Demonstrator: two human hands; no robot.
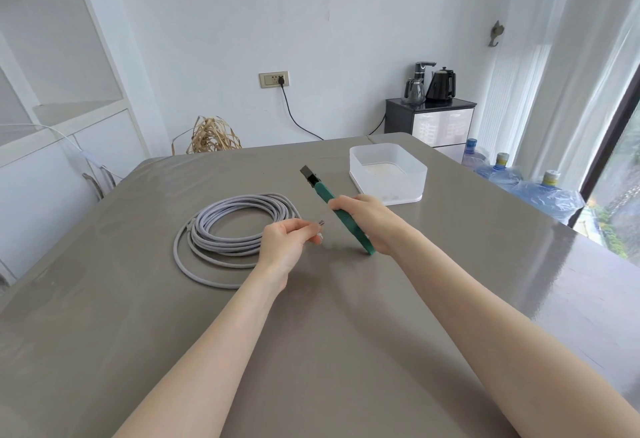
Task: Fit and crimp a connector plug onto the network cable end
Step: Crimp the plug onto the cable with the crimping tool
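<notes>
A grey network cable point(228, 229) lies coiled on the grey table point(311, 351), left of centre. My left hand point(285, 242) pinches the cable's free end, whose short bare wires point(321, 223) stick out past the fingertips. A small clear piece shows under those fingers; I cannot tell if it is the plug. My right hand point(367, 221) grips the green handles of the crimping tool point(330, 202). The tool is tilted, with its dark head point(308, 174) pointing up and away, just right of the cable end.
A white translucent plastic box point(388, 171) stands on the table behind my right hand. Water bottles point(540, 191) sit on the floor off the table's right edge. A chair back point(98, 179) shows at the far left edge.
</notes>
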